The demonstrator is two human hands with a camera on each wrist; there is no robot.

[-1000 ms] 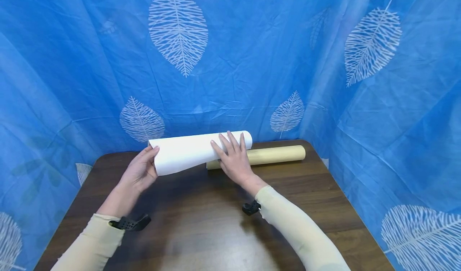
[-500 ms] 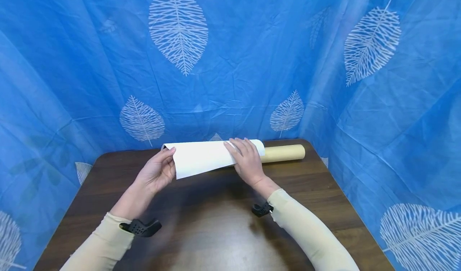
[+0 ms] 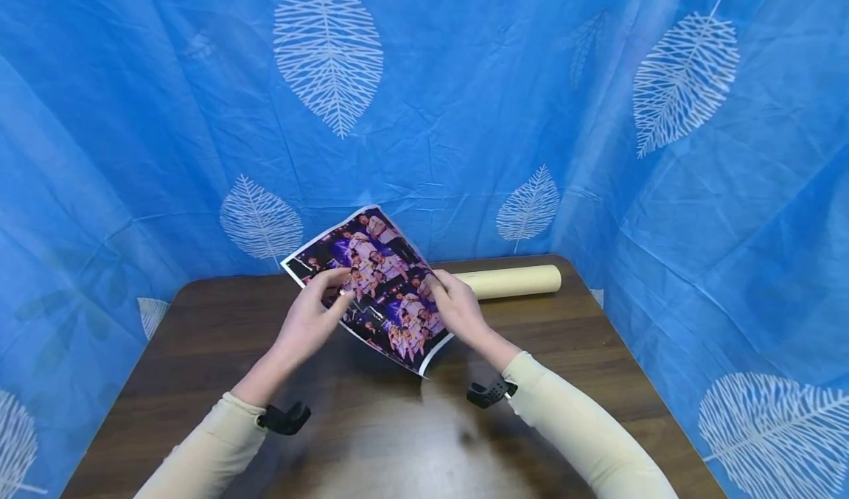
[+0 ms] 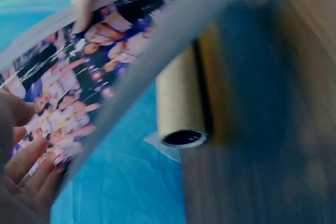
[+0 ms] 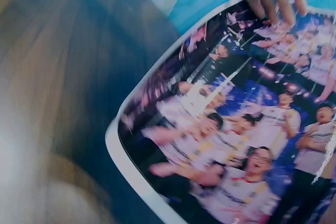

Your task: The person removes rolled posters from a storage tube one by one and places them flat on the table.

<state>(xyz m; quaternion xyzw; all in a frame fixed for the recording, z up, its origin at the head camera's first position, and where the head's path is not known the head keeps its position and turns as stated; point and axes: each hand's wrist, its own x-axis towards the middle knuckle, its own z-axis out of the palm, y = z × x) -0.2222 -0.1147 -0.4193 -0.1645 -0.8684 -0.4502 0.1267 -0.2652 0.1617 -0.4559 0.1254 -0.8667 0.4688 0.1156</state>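
A glossy photo poster with a white border is held tilted above the table. Its picture shows people in white shirts on a dark, purple-lit background. My right hand pinches the right edge, thumb on the picture side and its fingers hidden behind. Over the left part of the picture lies my left hand, fingers loosely extended at the printed face. The poster's sides curl slightly, as its curved edge in the right wrist view shows. Behind it rests a pale yellow tube, partly covered; its hollow end appears in the left wrist view.
The dark brown wooden table has rounded back corners. A blue curtain with white leaf prints hangs close behind the table and along both sides. Each wrist carries a black strap.
The poster was a loosely curled white roll, back side out, held in both hands; now it is opened out with its picture showing. The left hand has moved right and onto the printed face.
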